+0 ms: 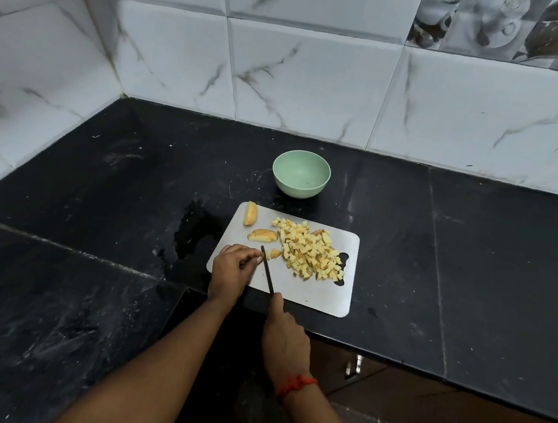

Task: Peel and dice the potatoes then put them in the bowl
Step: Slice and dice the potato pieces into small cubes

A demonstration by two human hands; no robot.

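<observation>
L hand has its fingers curled, tips pinched down right beside the knife blade – prob. pinning a potato piece, which the fingers hide. R hand is wrapped round the knife handle, blade tip down on the steel board. Two cut bits lie just past the blade. The diced pile sits on the board's right half, and two uncut wedges wait at its far left corner. The green bowl stands behind the board, apart from it, w/ no potato in it that I can see.

Risks:
- L fingertips are v. close to the blade – a slip on the small piece could nick them.
- The steel board looks slick and a wet patch lies beside it, so it may skate under pressure.
- The pile is near the board's right edge and cut-out, so dice may roll off when swept to the bowl.
- Some dice seem to show skin, so peeling may be incomplete.

Writing: none readable, no brand seen.
</observation>
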